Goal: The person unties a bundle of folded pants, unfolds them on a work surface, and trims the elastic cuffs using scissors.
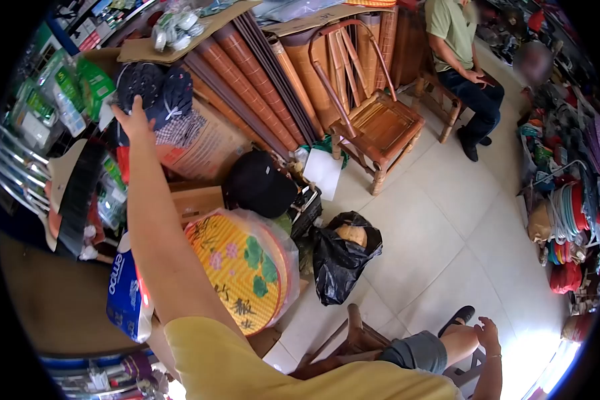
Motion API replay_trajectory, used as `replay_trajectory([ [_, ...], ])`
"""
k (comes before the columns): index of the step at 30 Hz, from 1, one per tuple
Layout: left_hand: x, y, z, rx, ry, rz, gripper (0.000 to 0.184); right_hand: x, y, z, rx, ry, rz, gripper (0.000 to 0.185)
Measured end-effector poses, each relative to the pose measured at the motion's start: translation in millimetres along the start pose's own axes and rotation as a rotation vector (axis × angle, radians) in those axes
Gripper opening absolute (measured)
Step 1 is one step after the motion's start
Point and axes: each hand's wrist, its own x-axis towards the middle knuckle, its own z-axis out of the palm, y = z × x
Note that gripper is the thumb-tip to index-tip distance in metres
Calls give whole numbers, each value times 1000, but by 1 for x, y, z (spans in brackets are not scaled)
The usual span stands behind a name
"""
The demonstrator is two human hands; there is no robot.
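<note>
My left hand reaches out at the upper left with its fingers spread, over the edge of a dark navy cap. It seems to touch the cap without being closed around it. Beside that cap lies a second navy cap with a light pattern, and below them a checked cloth. They rest against a cardboard box. Over at the lower right, my right hand is near my bent knee, fingers loosely apart and nothing visible in them.
Beneath my left arm are a round yellow woven fan and a blue tissue pack. A black cap, black plastic bag and bamboo chair stand ahead. Rolled mats lean behind; a seated person is beyond.
</note>
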Motion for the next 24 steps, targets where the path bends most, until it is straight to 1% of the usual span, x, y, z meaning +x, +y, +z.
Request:
replay_trajectory([
  [1, 3, 10, 4, 96, -17, -15, 92, -15, 10, 6, 15, 14, 9, 42],
  [2, 6, 14, 9, 162, -58, -52, 87, -29, 23, 14, 24, 26, 16, 38],
  [3, 21, -40, 26, 72, -34, -117, 87, -13, 16, -13, -94, 125, 45, 30],
  [4, 13, -62, 29, 87, 6, -71, 83, -29, 27, -21, -46, 69, 87, 26],
  [5, 29, -57, 24, 132, 41, 36, 79, -31, 19, 5, 56, -16, 100, 23],
  [6, 43, -69, 14, 136, 51, 44, 73, -46, 19, 12, 16, -26, 71, 22],
  [7, 35, -74, 11, 116, 78, 13, 74, -56, 24, 11, -33, -18, 40, 21],
  [8, 36, -64, 4, 56, 53, -36, 74, -59, 25, 25, -31, -1, 18, 19],
  [9, 35, -58, 2, -28, 31, -90, 74, -60, 15, 25, -51, 5, 3, 21],
  [10, 37, -52, 1, -153, 18, -149, 69, -58, 11, 28, -102, 8, 43, 22],
  [11, 37, -46, -1, -162, 24, -146, 69, -59, 12, 35, -149, 5, 86, 24],
  [13, 36, -41, 1, -342, 56, -288, 60, -56, 1, 35, -30, -15, 90, 33],
  [14, 36, -38, 5, -412, 103, -333, 53, -58, -4, 36, -13, -14, 106, 35],
  [15, 44, -42, 6, -425, 106, -328, 53, -57, -12, 34, 5, -10, 122, 36],
  [17, 61, -54, 5, -621, 2, -452, 55, -57, -11, 38, 27, -2, 123, 36],
  [18, 55, -42, 11, -665, 141, -586, 54, -58, -10, 39, 46, -2, 130, 37],
  [19, 48, -34, 12, -668, 142, -587, 54, -61, -13, 39, 45, 1, 129, 37],
  [21, 33, -25, 10, -742, 141, -714, 48, -67, -19, 39, 36, -40, 148, 38],
  [22, 45, -35, 3, -902, 22, -804, 47, -66, -13, 44, 40, -28, 123, 38],
  [23, 55, -45, -2, -902, 21, -805, 47, -65, -8, 46, 41, -28, 124, 38],
  [24, 60, -49, -4, -980, -21, -796, 44, -67, -14, 45, 34, -19, 116, 38],
])
